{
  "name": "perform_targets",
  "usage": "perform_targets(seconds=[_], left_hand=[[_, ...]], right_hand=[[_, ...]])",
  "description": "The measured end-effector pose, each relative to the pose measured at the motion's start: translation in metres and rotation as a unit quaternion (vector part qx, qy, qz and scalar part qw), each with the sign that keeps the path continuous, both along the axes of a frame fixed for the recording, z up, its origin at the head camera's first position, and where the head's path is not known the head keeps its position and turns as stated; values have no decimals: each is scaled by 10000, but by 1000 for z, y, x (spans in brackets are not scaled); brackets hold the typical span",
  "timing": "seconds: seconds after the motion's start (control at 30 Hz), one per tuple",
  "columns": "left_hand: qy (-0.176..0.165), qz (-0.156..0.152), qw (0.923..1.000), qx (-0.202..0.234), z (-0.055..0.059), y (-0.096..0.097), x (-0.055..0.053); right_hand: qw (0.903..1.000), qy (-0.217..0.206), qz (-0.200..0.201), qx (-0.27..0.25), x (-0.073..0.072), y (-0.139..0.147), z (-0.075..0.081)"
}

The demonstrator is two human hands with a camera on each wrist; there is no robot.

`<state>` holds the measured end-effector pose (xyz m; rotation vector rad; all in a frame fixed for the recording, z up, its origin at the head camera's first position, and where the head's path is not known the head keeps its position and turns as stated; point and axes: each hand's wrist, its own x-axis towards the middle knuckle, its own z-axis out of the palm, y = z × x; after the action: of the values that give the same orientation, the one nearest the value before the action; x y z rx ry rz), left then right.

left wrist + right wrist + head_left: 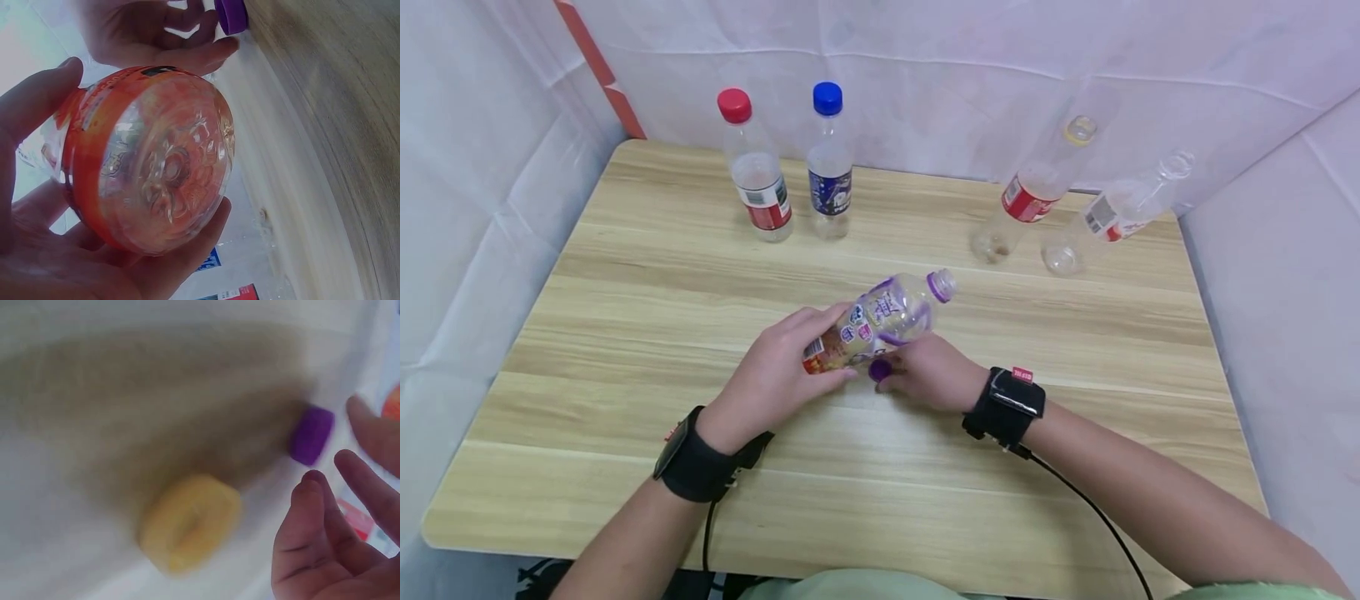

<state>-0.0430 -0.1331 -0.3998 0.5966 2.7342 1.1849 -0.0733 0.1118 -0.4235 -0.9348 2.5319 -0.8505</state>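
Note:
My left hand (782, 358) grips a clear, uncapped plastic bottle (887, 312) with a purple and orange label. The bottle leans, its purple-ringed neck pointing to the far right; its base (169, 165) faces the left wrist camera. Just below the bottle, a purple bottle cap (880, 370) is at the fingertips of my right hand (936, 375). In the right wrist view a small gap shows between those bent, loosely spread fingers and the purple cap (312, 435). A yellow cap (190, 525) lies near it on the table, hidden in the head view.
Upright at the back left stand a red-capped bottle (762, 187) and a blue-capped bottle (830, 179). Two uncapped clear bottles, one with a red label (1026, 200) and one with a white-red label (1108, 218), stand at the back right. White sheeting (925, 92) surrounds the wooden table (625, 333).

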Motion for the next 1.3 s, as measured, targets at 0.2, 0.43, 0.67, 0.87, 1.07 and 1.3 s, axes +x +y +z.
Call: perform_targets(seconds=[0.2, 0.43, 0.67, 0.87, 1.07, 1.3], left_hand=[[31, 157, 9997, 187, -1, 2, -2], [2, 373, 9981, 500, 1, 4, -1], [-61, 484, 9965, 678, 2, 10, 0], [-131, 438, 9958, 797, 2, 15, 0], [-220, 361, 9957, 822, 4, 15, 0], [-253, 567, 9934, 966, 6, 8, -1]], right_hand=[[9927, -660, -575, -831, -5, 10, 35], [9664, -1423, -931, -1926, -1, 7, 55], [9386, -1696, -1164, -2771, 5, -7, 54], [9352, -1463, -1463, -2875, 6, -14, 54], [9417, -1346, -1480, -2704, 2, -11, 62], [9448, -574, -1741, -2716, -25, 5, 81]])
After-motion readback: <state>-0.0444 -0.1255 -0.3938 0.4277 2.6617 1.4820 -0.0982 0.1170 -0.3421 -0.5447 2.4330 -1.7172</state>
